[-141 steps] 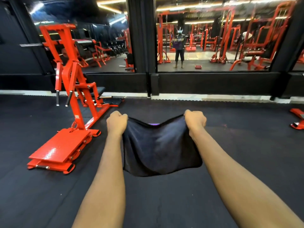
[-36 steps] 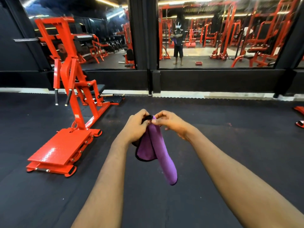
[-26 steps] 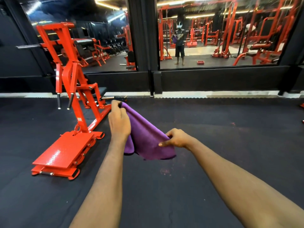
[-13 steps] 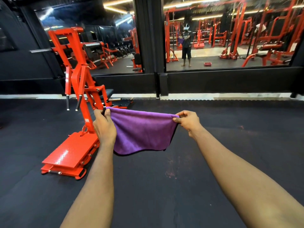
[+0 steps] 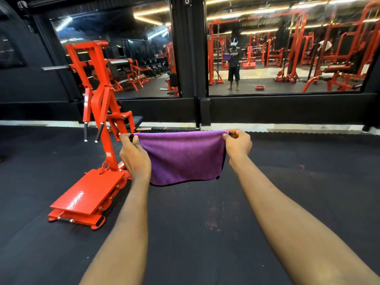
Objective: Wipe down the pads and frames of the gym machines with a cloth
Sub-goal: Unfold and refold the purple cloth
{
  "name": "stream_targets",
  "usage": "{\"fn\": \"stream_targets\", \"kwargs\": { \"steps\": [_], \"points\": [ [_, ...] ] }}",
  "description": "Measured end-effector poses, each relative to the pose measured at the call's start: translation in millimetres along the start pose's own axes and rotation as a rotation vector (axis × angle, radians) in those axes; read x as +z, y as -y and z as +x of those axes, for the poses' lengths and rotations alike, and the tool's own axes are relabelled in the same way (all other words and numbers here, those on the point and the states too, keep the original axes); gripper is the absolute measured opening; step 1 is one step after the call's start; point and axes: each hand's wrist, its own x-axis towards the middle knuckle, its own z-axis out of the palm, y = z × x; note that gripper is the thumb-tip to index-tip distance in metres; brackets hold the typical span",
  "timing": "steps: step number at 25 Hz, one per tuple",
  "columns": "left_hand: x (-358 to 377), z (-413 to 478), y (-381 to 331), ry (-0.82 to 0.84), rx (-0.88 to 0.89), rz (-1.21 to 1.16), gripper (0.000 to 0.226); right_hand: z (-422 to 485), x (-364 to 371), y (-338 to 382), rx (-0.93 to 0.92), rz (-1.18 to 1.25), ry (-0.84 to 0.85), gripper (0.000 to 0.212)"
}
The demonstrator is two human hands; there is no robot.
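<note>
A purple cloth (image 5: 183, 157) with a dark edge hangs stretched flat in front of me, over the black floor. My left hand (image 5: 134, 156) pinches its upper left corner. Its upper right corner is pinched by my right hand (image 5: 238, 146). To the left stands an orange-red gym machine (image 5: 100, 112) with an upright frame, two hanging handles, a small black seat pad (image 5: 135, 120) and a flat foot platform (image 5: 88, 194). The cloth is apart from the machine.
A mirror wall (image 5: 287, 54) runs across the back, split by a black pillar (image 5: 189, 58). It reflects more orange machines and a standing person. Black rubber flooring (image 5: 205, 223) spreads all around me.
The cloth went from dark side up to bunched, then was turned purple side towards me. Over the last second my hands moved apart and pulled it taut and level.
</note>
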Motion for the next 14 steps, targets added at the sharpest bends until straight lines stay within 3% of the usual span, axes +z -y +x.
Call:
{"fn": "stream_targets", "kwargs": {
  "steps": [2, 8, 10, 14],
  "points": [
    [1.3, -5.3, -9.5, -0.081, 0.005, -0.029, 0.025, -5.7, -0.9, -2.2, -0.082, -0.003, -0.064, 0.006],
    [-4.0, -16.1, -29.6, -0.187, 0.043, -0.085, 0.036, -28.5, -8.3, 8.9, -0.302, 0.101, -0.274, 0.026],
    [-4.1, -11.9, -25.9, -0.095, -0.031, 0.028, 0.035, -20.1, -11.3, 8.3, -0.251, -0.062, -0.227, 0.027],
    [-2.7, -6.8, -11.1, 0.231, -0.248, 0.261, 0.029, -12.3, -17.4, 1.7, 0.034, -0.317, -0.052, 0.02]
  ]
}}
